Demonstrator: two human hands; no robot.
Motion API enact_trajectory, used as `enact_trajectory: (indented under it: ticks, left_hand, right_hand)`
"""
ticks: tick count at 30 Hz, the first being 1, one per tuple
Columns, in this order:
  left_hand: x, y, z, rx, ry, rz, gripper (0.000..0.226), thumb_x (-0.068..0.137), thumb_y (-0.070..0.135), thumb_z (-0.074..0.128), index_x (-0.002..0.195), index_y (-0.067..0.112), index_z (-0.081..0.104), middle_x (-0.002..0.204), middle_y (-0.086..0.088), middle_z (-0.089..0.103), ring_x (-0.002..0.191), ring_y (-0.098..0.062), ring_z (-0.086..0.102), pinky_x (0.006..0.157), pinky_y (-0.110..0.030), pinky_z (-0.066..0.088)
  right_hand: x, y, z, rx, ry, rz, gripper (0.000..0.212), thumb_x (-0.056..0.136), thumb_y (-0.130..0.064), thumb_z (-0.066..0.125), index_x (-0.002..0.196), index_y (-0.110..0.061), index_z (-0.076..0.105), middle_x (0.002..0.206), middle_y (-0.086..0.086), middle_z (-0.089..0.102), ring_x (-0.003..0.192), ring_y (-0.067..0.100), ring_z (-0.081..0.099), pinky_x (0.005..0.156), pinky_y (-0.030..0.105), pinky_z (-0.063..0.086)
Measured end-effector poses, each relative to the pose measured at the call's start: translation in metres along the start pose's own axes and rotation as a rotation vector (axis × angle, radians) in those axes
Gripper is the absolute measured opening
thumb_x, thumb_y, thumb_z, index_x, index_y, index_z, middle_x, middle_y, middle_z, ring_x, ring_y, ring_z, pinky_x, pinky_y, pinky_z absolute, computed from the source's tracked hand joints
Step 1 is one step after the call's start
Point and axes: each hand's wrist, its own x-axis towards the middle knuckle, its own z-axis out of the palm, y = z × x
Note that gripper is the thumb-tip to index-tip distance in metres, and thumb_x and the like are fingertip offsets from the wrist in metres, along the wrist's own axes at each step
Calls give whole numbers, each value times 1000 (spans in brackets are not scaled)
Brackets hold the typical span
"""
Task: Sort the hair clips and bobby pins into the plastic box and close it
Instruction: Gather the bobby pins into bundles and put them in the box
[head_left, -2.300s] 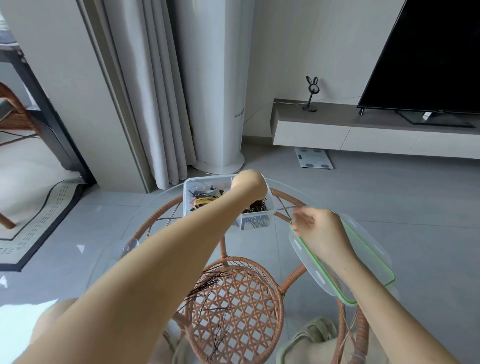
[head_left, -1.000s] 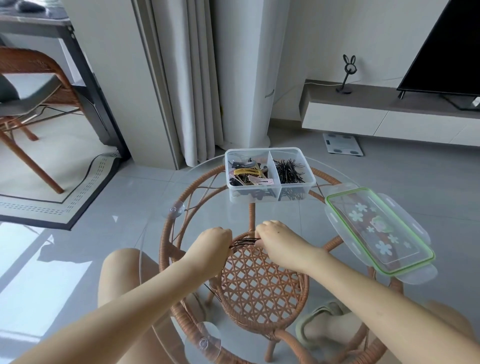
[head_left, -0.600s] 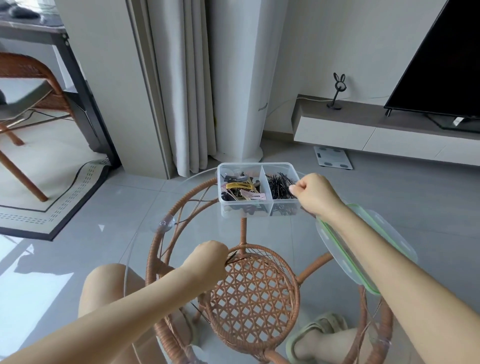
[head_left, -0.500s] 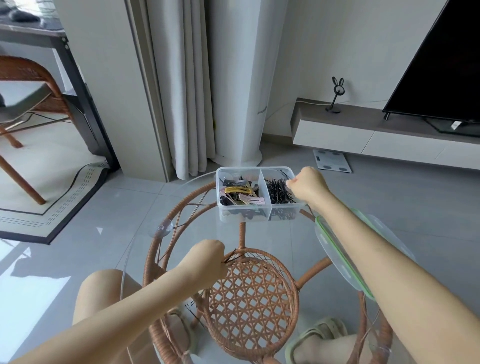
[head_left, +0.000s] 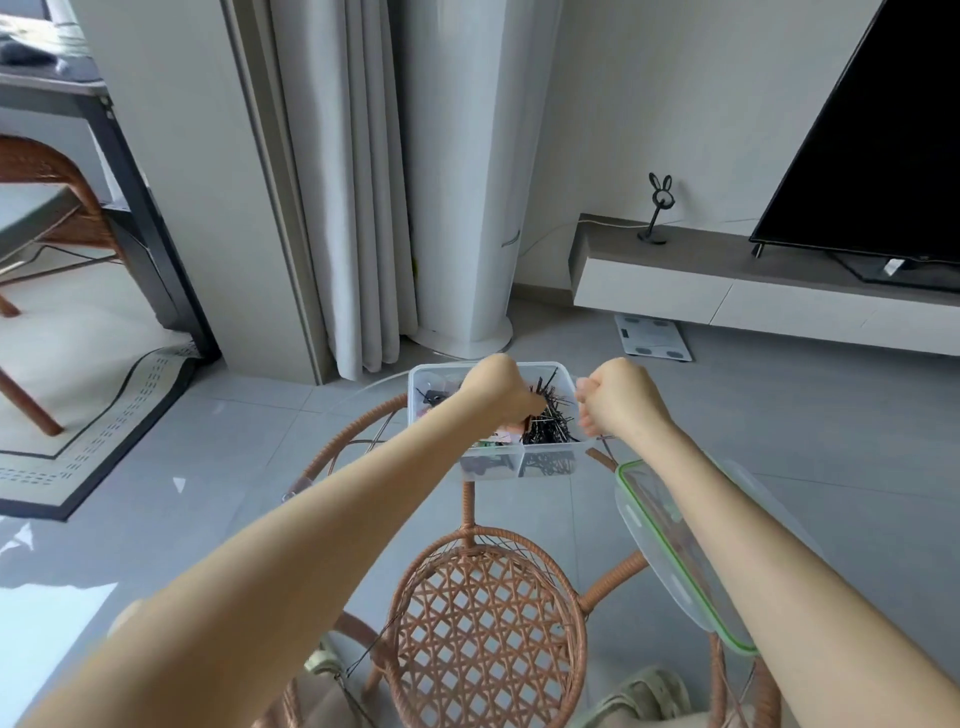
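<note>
The clear plastic box (head_left: 435, 370) stands at the far side of the round glass table (head_left: 545, 512). Its left compartment holds coloured hair clips (head_left: 435, 399), its right compartment black bobby pins (head_left: 553, 422). My left hand (head_left: 496, 392) hovers over the middle of the box, fingers pinched on bobby pins at the right compartment. My right hand (head_left: 618, 402) is a closed fist at the box's right rim, with nothing seen in it. The green-rimmed lid (head_left: 657, 540) lies flat to the right, partly under my right forearm. A few loose pins (head_left: 374, 644) lie near the front left.
A woven rattan base (head_left: 483, 623) shows through the glass top. Beyond the table are grey curtains (head_left: 337, 182), a white standing unit (head_left: 462, 156), a low TV shelf (head_left: 727, 280) and a bathroom scale (head_left: 652, 338) on the floor. A slipper (head_left: 639, 696) lies below.
My left hand has risen from the table's front area with bobby pins and reached over the box. My right hand drew back from the pins compartment to the box's right rim.
</note>
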Motion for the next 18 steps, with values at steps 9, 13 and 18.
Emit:
enact_trajectory:
  ticks: [9, 13, 18]
  left_hand:
    - [46, 19, 39, 90, 54, -25, 34, 82, 5, 58, 55, 9, 37, 58, -4, 60, 79, -22, 71, 59, -27, 48]
    - [38, 20, 26, 92, 34, 41, 43, 85, 35, 60, 56, 11, 40, 22, 4, 45, 27, -4, 49, 36, -18, 35]
    - [-18, -13, -2, 138, -6, 195, 30, 86, 22, 54, 80, -5, 67, 84, -20, 73, 75, -32, 70, 67, -35, 55]
  right_hand:
    - [-30, 28, -9, -51, 27, -147, 39, 84, -28, 44, 65, 2, 60, 66, 21, 67, 66, 41, 64, 68, 49, 56]
    - [-41, 28, -11, -75, 47, -216, 37, 84, -23, 41, 70, 7, 57, 71, 29, 63, 67, 44, 61, 64, 52, 55]
    - [-86, 16, -6, -50, -73, -340, 19, 86, -21, 59, 73, -10, 67, 71, 5, 68, 68, 22, 64, 68, 33, 53]
